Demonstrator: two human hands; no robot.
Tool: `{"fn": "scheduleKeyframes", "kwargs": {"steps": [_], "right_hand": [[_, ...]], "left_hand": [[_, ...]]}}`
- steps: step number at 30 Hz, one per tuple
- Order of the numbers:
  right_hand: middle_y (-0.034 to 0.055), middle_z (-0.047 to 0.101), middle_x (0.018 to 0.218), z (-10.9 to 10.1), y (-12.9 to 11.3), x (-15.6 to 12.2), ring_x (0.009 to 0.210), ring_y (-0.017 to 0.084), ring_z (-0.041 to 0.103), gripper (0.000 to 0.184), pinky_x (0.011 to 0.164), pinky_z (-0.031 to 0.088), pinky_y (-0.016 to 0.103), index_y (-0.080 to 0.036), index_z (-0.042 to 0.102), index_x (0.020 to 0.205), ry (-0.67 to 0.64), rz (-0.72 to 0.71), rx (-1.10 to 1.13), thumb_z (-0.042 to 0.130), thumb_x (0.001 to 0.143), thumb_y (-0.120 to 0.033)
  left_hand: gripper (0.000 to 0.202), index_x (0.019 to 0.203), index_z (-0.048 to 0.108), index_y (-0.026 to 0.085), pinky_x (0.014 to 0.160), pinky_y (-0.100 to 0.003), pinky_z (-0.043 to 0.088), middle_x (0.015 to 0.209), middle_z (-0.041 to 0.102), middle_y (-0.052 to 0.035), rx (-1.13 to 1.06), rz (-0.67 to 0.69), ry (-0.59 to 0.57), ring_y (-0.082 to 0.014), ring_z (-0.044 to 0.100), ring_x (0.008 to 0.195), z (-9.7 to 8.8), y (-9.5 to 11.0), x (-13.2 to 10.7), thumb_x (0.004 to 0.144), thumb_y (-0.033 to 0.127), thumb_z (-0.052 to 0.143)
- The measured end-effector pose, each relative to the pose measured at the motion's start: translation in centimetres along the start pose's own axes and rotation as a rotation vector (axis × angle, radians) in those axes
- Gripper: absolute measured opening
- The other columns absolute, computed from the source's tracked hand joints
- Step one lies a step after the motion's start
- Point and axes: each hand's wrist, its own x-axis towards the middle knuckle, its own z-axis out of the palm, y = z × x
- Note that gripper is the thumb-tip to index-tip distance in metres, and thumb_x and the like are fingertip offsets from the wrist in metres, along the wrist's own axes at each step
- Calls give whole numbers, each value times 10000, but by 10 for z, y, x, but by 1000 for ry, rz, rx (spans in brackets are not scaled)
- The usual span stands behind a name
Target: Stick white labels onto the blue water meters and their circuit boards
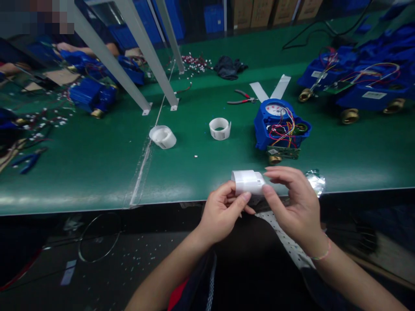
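Note:
My left hand (225, 211) is closed on a roll of white labels (247, 182), held just over the table's front edge. At the right end of that roll is my right hand (295, 198), its thumb and fingers apart, the thumb tip at or very near the strip; whether it touches I cannot tell. Beyond my hands stands a blue water meter (264, 131) with a round dial, loose coloured wires, a green circuit board (285, 152) and a brass fitting (275, 160). Two more label rolls lie to the left, one coiled loosely (220, 134) and one flopped over (164, 137).
Red-handled pliers (241, 100) and two white strips (280, 87) lie behind the meter. More blue meters (359, 93) stand at the right. Grey posts (145, 52) rise at the left, with a co-worker's arm (78, 48) beyond. Crumpled foil (316, 182) sits by my right hand.

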Motion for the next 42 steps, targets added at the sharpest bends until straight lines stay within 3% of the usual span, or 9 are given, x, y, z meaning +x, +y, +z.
{"fn": "scheduleKeyframes", "kwargs": {"steps": [3, 8, 17, 24, 29, 34, 37, 40, 42], "right_hand": [[67, 702, 1227, -4, -2, 1, 1162, 239, 648, 229, 1060, 483, 420, -231, 697, 1149, -87, -81, -33, 702, 923, -194], [42, 714, 1227, -4, -4, -2, 1185, 226, 661, 206, 1050, 523, 396, -256, 706, 1144, -128, 75, 207, 698, 946, -198], [2, 750, 1028, -3, -13, -2, 926, 143, 728, 87, 799, 611, 220, -264, 726, 1015, -136, 363, 479, 750, 932, -256], [-19, 741, 1037, 1, -5, -10, 869, 114, 724, 227, 817, 599, 207, -272, 720, 1117, -59, 143, 207, 754, 912, -182], [5, 757, 1135, 3, -2, -11, 939, 148, 747, 277, 862, 619, 250, -257, 711, 1177, -74, 104, 165, 739, 918, -164], [38, 745, 1213, 5, -5, -9, 1076, 204, 720, 215, 1025, 560, 356, -252, 760, 1086, 40, -77, -27, 749, 898, -149], [31, 750, 1132, 5, -5, -6, 1028, 212, 719, 59, 917, 601, 344, -274, 776, 970, 19, 154, 123, 744, 920, -274], [53, 740, 1103, -1, -1, -3, 996, 226, 714, 196, 784, 623, 297, -258, 776, 951, -2, 472, 381, 777, 879, -440], [72, 736, 1105, -8, 2, -2, 978, 229, 704, 307, 738, 624, 275, -242, 781, 989, 40, 633, 493, 804, 833, -505]], "left_hand": [[157, 1080, 707, 192, 712, -192, 571, 900, 768, -26, 45, 124, 4, -137, 758, 810, 0, -3, -2, 966, 297, 677], [186, 1134, 735, 235, 868, -237, 582, 1048, 787, -20, 130, 284, 32, -139, 751, 915, -2, -9, -3, 965, 198, 669], [206, 1144, 747, 259, 897, -237, 594, 1088, 792, -16, 58, 248, 34, -144, 764, 938, 0, -15, -3, 965, 190, 672], [183, 1138, 744, 238, 849, -207, 613, 1040, 798, -26, -71, 146, 73, -125, 774, 858, 9, -10, -5, 966, 240, 682], [195, 1136, 735, 205, 821, -216, 615, 1020, 797, -49, -42, 114, 105, -141, 775, 846, 10, -9, -5, 963, 278, 685], [166, 1111, 739, 218, 828, -254, 593, 986, 797, -40, 345, 255, 191, -171, 765, 880, 10, -7, -10, 973, 243, 651], [191, 1118, 723, 205, 783, -274, 570, 970, 791, -58, 715, 469, 198, -188, 752, 843, 4, -2, -12, 967, 171, 612], [228, 1141, 692, 180, 767, -300, 548, 955, 778, -86, 1040, 638, 267, -213, 740, 834, -16, 11, -1, 963, 129, 558], [226, 1159, 674, 168, 760, -317, 534, 969, 769, -103, 1245, 639, 391, -230, 731, 842, -37, 25, 16, 981, 168, 536]]}}
